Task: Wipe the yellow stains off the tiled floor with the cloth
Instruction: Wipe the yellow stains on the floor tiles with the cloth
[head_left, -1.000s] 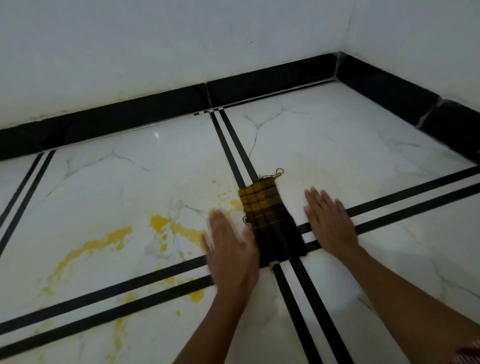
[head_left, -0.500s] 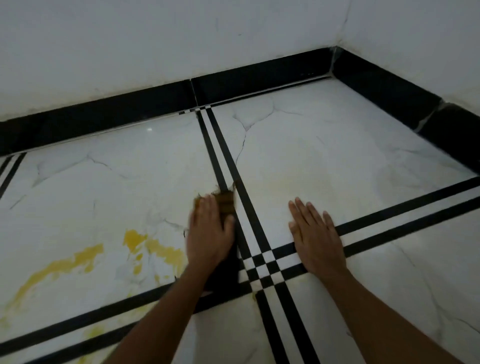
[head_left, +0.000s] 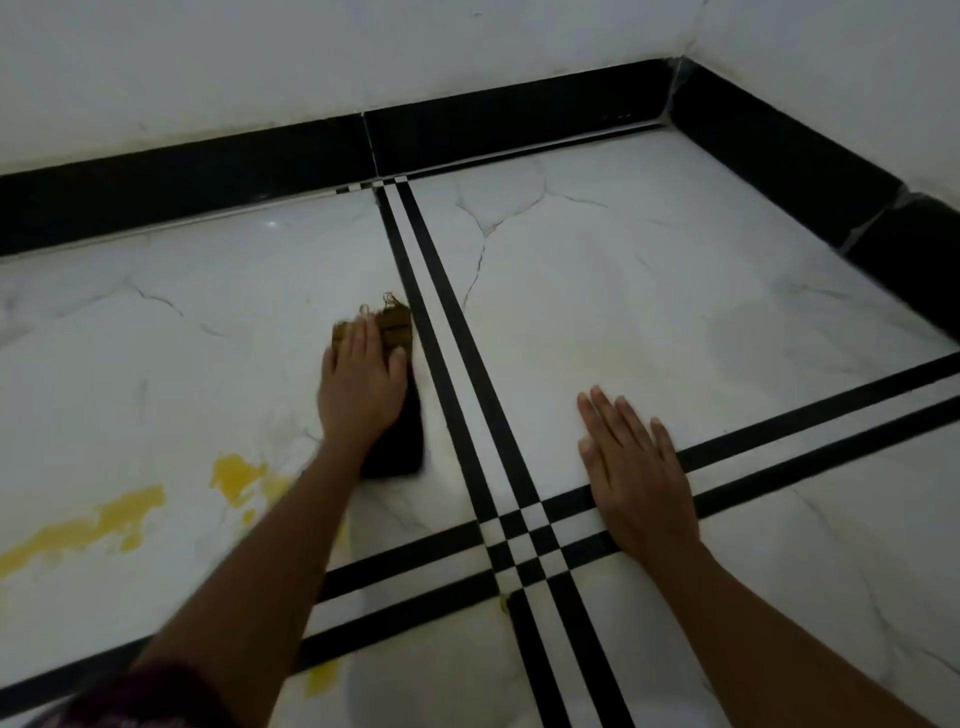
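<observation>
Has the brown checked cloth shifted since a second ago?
Yes. The brown checked cloth, under the left hand, now lies left of the double black floor stripes; earlier it lay across them at the crossing.

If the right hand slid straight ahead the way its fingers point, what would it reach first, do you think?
The right hand points up and slightly left across bare white tile. Nothing lies in its path; it would probably cross the double black stripe before reaching the black skirting, though depth is uncertain.
</observation>
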